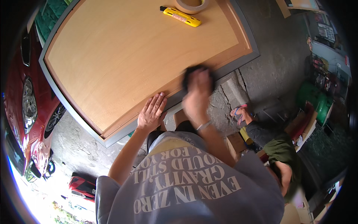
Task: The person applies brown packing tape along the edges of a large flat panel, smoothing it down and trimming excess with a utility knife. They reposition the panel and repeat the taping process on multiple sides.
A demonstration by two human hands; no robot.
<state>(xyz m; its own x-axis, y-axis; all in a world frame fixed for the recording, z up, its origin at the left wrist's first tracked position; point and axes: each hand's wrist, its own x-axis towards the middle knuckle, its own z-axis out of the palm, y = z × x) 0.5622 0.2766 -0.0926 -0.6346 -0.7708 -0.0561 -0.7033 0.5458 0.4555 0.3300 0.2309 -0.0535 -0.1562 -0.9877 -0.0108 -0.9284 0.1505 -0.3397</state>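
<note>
A large wooden panel (134, 61) with a raised grey outer frame (179, 100) lies before me. My left hand (152, 112) rests flat, with nothing held, on the panel's near edge, its fingertips on the brown inner border. To its right, my right hand (197, 92) is blurred and grips a dark pad or brush (186, 79) against the near edge of the frame; the exact kind cannot be told. Near the far side of the panel lie a yellow utility knife (183, 17) and a roll of tape (193, 11), side by side.
A seated person (279, 148) in a green top and flip-flops is at the right, near a green rounded container (316, 98) and boxes (237, 142). A red car (36, 106) stands close to the panel's left side. The concrete floor (81, 145) has cracks.
</note>
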